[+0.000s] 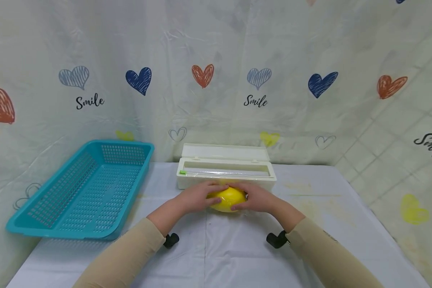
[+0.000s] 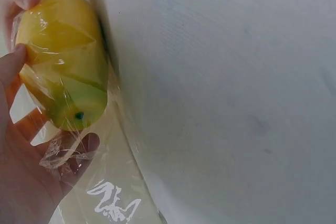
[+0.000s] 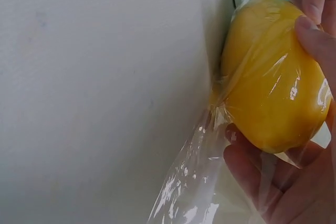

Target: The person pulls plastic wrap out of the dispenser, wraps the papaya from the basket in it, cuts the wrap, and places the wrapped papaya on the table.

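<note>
A rounded yellow fruit (image 1: pixel 227 201), mango-like with a greenish end and a small dark spot, lies on its side at the middle of the table. Clear cling film (image 3: pixel 191 195) covers it and hangs loose past its ends. My left hand (image 1: pixel 197 197) grips the fruit from the left, thumb on the near side and fingers behind. From the right, my right hand (image 1: pixel 260 198) holds the other end the same way. Just behind them stands a white cling film dispenser (image 1: pixel 196 183), its lid up and a film roll inside.
A turquoise perforated basket (image 1: pixel 104 200) stands at the left of the table. The white cloth (image 1: pixel 237 264) covers the tabletop. A plastic sheet (image 1: pixel 223 40) printed with hearts hangs behind and along the sides.
</note>
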### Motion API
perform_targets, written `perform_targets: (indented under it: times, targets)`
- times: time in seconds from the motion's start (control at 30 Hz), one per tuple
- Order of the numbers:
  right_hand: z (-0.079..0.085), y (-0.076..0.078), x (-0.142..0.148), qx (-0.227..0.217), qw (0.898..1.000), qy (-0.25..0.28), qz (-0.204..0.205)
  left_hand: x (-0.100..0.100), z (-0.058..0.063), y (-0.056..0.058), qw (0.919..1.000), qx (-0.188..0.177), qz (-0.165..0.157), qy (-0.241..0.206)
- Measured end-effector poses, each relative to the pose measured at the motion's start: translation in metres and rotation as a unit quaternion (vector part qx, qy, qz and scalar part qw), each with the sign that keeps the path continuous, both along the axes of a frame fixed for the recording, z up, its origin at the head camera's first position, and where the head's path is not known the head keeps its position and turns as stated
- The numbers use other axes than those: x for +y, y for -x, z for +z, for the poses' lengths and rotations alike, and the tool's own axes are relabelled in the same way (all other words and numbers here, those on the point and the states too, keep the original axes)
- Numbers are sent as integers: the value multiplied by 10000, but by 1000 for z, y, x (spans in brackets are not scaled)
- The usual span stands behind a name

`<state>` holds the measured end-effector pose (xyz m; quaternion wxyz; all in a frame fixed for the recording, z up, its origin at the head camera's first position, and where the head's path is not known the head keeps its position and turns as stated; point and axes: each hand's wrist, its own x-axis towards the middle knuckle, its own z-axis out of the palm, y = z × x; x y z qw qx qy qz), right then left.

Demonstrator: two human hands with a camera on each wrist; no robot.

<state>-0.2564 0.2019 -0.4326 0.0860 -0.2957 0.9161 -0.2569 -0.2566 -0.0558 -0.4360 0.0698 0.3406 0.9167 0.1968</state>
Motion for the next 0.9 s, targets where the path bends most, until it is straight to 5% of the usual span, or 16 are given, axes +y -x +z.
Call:
perform_targets:
  times: [0.37, 0.6, 0.9]
  targets:
    - [-2, 0, -3, 181, 9998, 78, 49, -4, 2, 2, 9999, -129, 16, -63]
    - [0, -1, -2, 15, 9997, 237, 103, -9, 8, -12, 9958, 910, -70, 115]
    - [4, 0, 1, -516, 9968, 598, 146, -15, 13, -31, 9723, 2115, -853, 505]
